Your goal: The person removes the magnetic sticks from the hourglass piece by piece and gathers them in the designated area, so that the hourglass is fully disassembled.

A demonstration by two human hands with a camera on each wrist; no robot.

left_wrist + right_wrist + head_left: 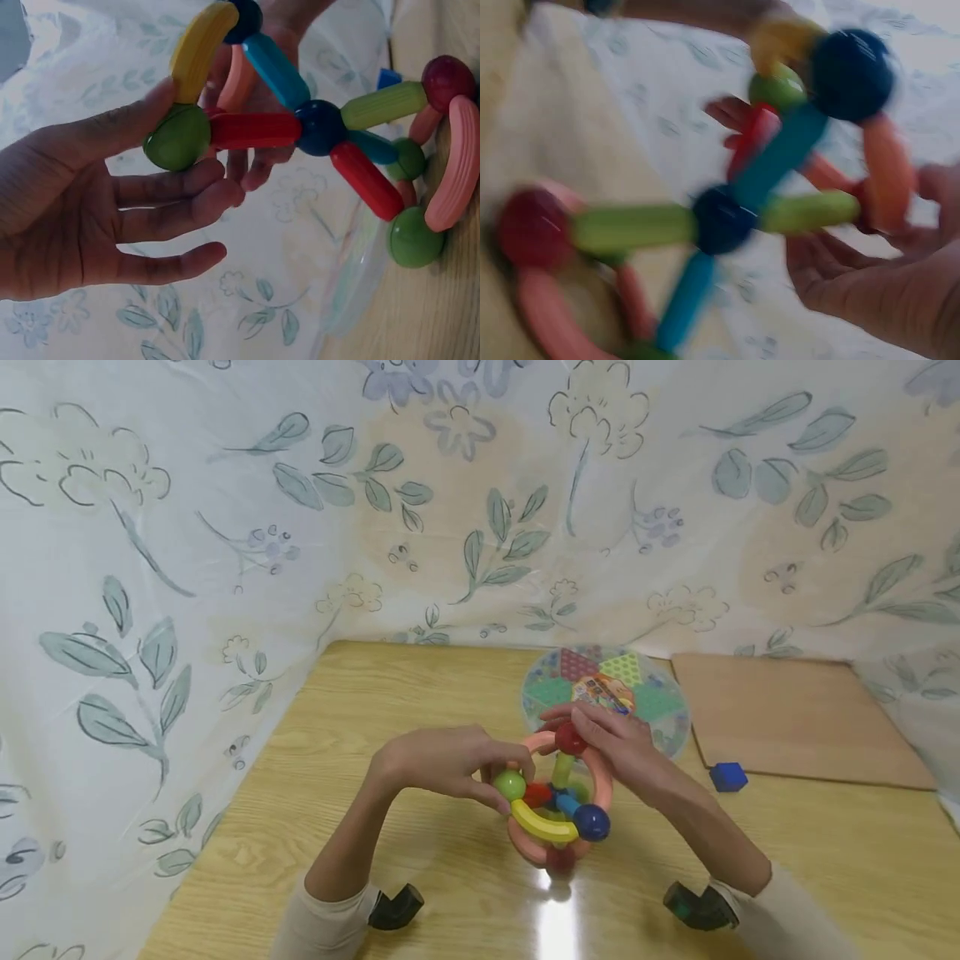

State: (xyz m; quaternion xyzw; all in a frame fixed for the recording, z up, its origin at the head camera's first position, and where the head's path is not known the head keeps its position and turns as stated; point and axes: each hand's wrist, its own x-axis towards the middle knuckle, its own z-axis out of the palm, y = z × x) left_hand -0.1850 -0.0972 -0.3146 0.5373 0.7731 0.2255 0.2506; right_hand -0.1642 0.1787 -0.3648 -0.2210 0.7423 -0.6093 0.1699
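A ball-and-rod construction toy (558, 835) of colourful balls and straight and curved rods is between my two hands over the table. My left hand (457, 764) pinches its upper light green ball (510, 785) between thumb and fingers; the other fingers spread out below the ball in the left wrist view. At the top, my right hand (626, 747) holds the toy around the red ball (572, 738). A yellow curved rod (543, 823) joins the green ball to a dark blue ball (592, 822). Inside, several straight rods meet at a blue centre ball (321, 127).
Behind the hands lies a round board (660, 702) with a coloured star pattern. A flat brown board (802, 718) is at the back right, with a small blue block (728, 777) at its front edge. Floral cloth (480, 527) hangs behind the wooden table (360, 693).
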